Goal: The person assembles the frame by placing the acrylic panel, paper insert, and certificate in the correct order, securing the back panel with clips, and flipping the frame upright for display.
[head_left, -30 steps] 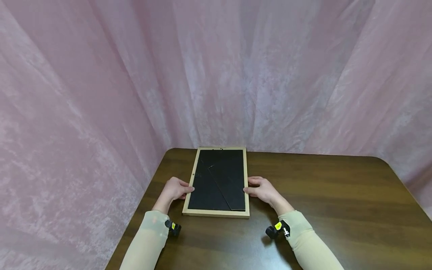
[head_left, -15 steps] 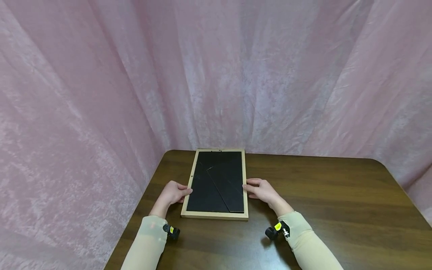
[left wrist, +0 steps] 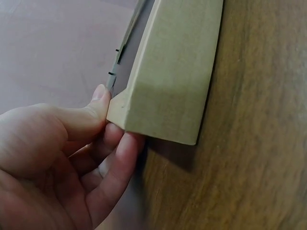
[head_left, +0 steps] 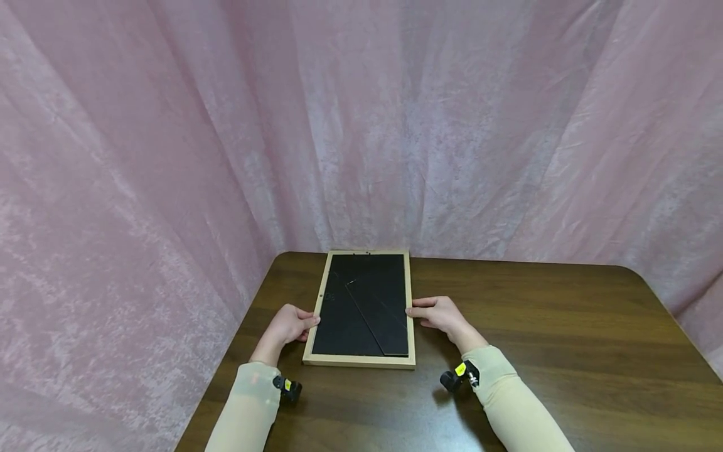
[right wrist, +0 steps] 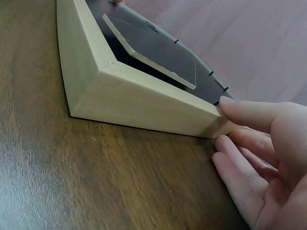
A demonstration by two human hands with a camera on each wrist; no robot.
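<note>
A light wooden picture frame (head_left: 359, 360) lies face down on the brown table (head_left: 565, 326), its black backing board (head_left: 344, 314) and flat easel leg (head_left: 380, 317) facing up. My left hand (head_left: 302, 322) holds the frame's left edge. In the left wrist view the thumb (left wrist: 93, 108) lies on top of the frame (left wrist: 177, 72) and the fingers curl against its side. My right hand (head_left: 422, 311) holds the right edge. The right wrist view shows the thumb (right wrist: 240, 112) on top of the frame (right wrist: 134, 103) and the fingers low beside it.
Pink curtain (head_left: 395, 125) hangs close behind the table and along its left side. The frame's far end reaches the table's back edge. Bare tabletop stretches to the right of the frame. Small black cameras (head_left: 459, 376) sit on both wrists.
Both hands stay on the frame's edges. My right forearm has shifted slightly left and forward; the frame lies as before.
</note>
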